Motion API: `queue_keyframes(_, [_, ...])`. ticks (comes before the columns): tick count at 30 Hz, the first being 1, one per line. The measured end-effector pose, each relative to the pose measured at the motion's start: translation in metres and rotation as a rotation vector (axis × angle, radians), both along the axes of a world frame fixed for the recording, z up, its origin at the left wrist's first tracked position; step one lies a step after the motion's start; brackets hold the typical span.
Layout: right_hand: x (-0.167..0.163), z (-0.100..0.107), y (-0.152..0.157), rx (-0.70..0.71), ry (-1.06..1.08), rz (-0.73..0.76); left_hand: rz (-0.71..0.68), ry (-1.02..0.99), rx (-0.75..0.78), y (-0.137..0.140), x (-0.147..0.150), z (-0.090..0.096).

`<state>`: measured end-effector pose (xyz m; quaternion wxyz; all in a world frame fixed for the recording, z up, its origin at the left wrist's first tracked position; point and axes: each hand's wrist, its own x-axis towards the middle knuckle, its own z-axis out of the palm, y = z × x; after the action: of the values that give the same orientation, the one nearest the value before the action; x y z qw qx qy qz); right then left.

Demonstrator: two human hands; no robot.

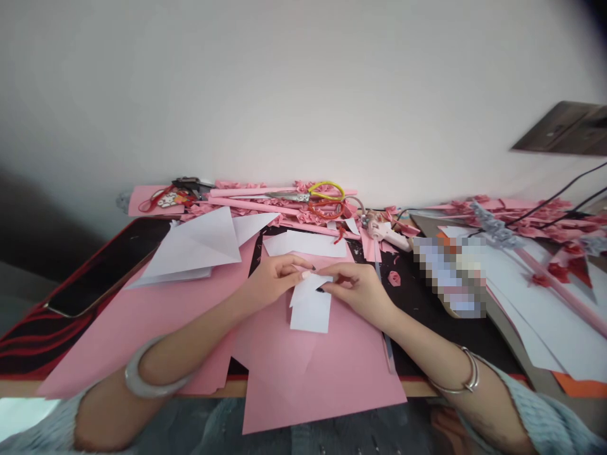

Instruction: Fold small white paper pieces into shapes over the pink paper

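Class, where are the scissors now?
In the head view, the scissors lie near the centre, handles to the right, on the pink paper rolls by the wall, beyond the left hand and right hand.

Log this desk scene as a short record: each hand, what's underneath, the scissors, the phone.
Left hand: fingertips at the top of a small white paper
Right hand: pinching that paper's upper right
Underneath: large pink sheet
Scissors: beyond the hands, yellow and red handles, among pink paper rolls
Phone: person's left, screen dark
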<state>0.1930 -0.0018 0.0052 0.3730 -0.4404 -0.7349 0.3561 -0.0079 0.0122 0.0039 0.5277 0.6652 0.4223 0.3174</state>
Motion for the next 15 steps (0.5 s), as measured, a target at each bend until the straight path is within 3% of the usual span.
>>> queue_keyframes(6, [0.0033,-0.0008,-0.0002,-0.037,0.057,-0.049,-0.062,-0.236,-0.158,0.0000,-0.0004,-0.0010])
queue_keyframes(15, [-0.0011,0.0013,-0.0022,-0.187,0.266,0.017,0.052,-0.163,0.041,-0.0053,0.0044,-0.0013])
